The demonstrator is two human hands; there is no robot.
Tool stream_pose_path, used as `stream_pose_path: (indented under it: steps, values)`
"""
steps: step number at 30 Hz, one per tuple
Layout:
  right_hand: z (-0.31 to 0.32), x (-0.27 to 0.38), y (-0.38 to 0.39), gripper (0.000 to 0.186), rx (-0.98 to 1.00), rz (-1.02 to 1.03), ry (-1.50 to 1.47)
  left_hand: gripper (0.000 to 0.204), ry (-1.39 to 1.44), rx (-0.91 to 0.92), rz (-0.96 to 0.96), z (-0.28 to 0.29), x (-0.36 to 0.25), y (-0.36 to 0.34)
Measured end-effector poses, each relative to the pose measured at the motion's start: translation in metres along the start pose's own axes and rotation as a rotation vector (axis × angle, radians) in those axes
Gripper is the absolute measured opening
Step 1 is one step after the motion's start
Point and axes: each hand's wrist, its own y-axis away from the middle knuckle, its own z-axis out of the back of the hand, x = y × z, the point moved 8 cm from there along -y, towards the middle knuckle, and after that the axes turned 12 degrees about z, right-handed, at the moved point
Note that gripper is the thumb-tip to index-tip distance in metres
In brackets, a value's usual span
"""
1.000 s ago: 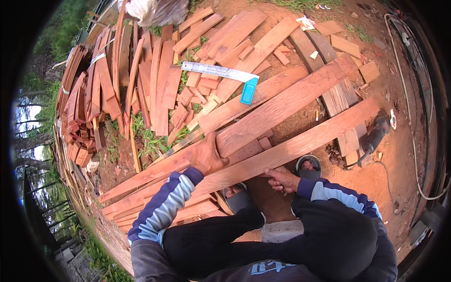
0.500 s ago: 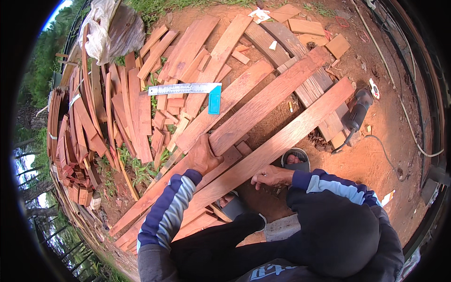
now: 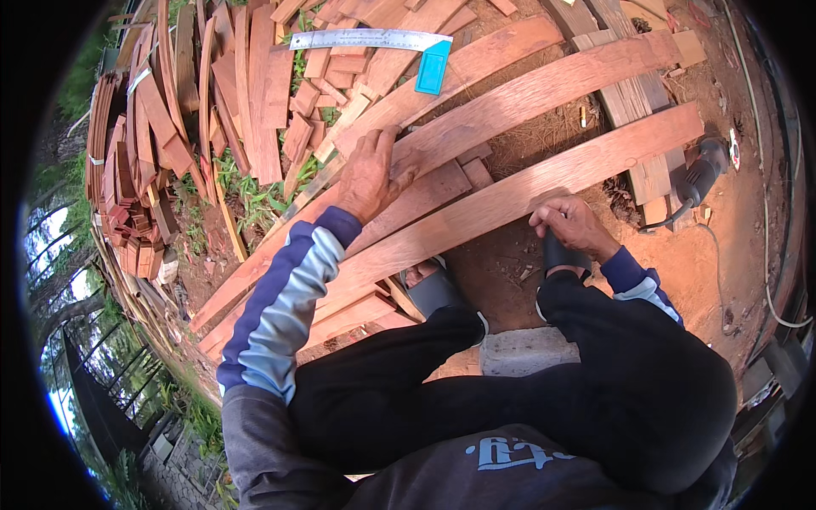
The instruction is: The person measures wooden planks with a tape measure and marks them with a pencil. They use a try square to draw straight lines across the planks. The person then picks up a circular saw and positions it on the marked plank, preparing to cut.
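Note:
A long reddish wooden plank (image 3: 544, 93) runs slantwise in front of me. My left hand (image 3: 367, 180) grips it toward its left part, fingers over the far edge and thumb on its face. Nearer to me lies a second long wooden plank (image 3: 527, 191), roughly alongside. Close to the near edge of this second plank, my right hand (image 3: 576, 226) is closed with curled fingers; what it holds, if anything, is hidden. Beyond my left hand, a try square (image 3: 433, 68) with a steel blade and turquoise handle lies across other boards.
Thick weathered timbers (image 3: 631, 119) lie beneath the planks' right ends. An angle grinder (image 3: 704, 172) with a cord rests on the dirt at right. Stacked wood strips (image 3: 127, 195) crowd the left. A concrete block (image 3: 527, 351) sits between my legs.
The view has tilted down and shifted, so things sit higher in it. My right hand has moved a little right along the nearer plank. My left hand stays at the farther plank.

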Motion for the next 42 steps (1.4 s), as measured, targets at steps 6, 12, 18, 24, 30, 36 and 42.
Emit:
stream_pose_path:
  steps: [6, 12, 18, 24, 30, 36, 42]
  values:
    - [0.082, -0.043, 0.061, 0.019, -0.501, -0.01, -0.254, 0.025, 0.209, -0.095, 0.119, 0.016, 0.054, 0.112]
    - [0.069, -0.071, 0.12, 0.023, -0.7, -0.077, -0.194, 0.01, 0.73, -0.434, 0.723, -0.039, 0.051, 0.245]
    - [0.045, -0.116, 0.199, 0.028, -0.821, 0.083, -0.156, 0.012, 0.934, -0.264, 0.874, -0.133, 0.03, 0.325]
    - [0.005, -0.081, 0.287, 0.021, -0.597, 0.125, 0.267, 0.013, 0.807, -0.018, 0.843, -0.149, 0.016, 0.34]
    - [0.039, -0.15, 0.393, 0.015, -1.055, -0.048, 0.29, 0.013, 0.687, 0.07, 0.789, -0.137, -0.006, 0.343]
    - [0.069, -0.154, 0.412, 0.016, -1.256, -0.002, 0.194, 0.013, 0.694, 0.113, 0.734, -0.146, -0.019, 0.347]
    - [0.072, -0.14, 0.355, 0.019, -1.109, 0.121, 0.278, 0.014, 0.77, 0.058, 0.802, -0.157, -0.009, 0.364]
